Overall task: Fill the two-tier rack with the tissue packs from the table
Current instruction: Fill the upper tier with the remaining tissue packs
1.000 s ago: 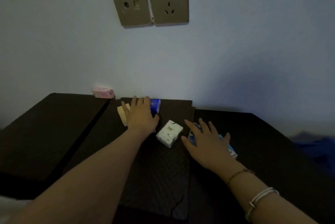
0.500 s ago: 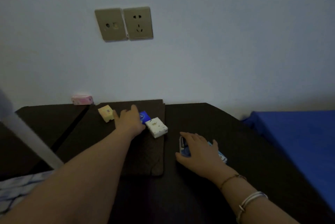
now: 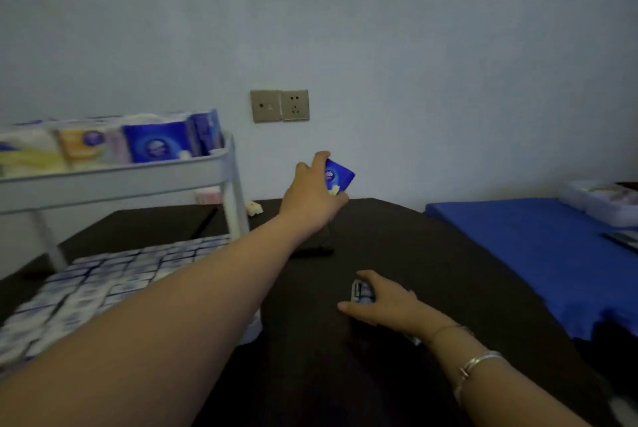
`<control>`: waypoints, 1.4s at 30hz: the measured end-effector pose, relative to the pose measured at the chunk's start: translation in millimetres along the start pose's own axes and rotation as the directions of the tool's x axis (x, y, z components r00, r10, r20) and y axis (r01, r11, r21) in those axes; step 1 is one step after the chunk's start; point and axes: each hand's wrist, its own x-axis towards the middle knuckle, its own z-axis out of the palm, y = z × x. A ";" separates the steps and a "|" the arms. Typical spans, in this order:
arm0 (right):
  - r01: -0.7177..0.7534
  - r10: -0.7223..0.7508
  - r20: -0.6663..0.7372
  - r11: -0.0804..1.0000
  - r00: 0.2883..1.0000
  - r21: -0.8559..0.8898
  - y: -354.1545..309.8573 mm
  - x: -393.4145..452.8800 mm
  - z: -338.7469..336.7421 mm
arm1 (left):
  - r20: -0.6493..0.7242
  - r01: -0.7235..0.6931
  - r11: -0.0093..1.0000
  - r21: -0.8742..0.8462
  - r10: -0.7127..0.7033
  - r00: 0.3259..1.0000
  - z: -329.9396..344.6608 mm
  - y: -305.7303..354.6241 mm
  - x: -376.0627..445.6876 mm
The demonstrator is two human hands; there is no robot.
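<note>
While the left hand (image 3: 312,193) is raised above the far part of the dark surface (image 3: 397,236), its fingers and thumb pinch a blue tissue pack (image 3: 340,176) clear of the top. Nearer, the right hand (image 3: 383,302) lies on the surface with fingers curled over a pale pack (image 3: 360,292). At left stands the white two-tier rack (image 3: 138,178), both tiers holding packs.

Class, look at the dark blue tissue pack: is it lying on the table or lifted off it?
Lifted. The left hand grips the dark blue tissue pack in the air above the table.
</note>
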 end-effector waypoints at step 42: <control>0.283 -0.145 -0.296 0.815 0.944 0.506 -199.3 -56.6 0.9 | -0.494 -0.097 0.927 0.361 0.279 0.824 -245.7 -82.9 -151.5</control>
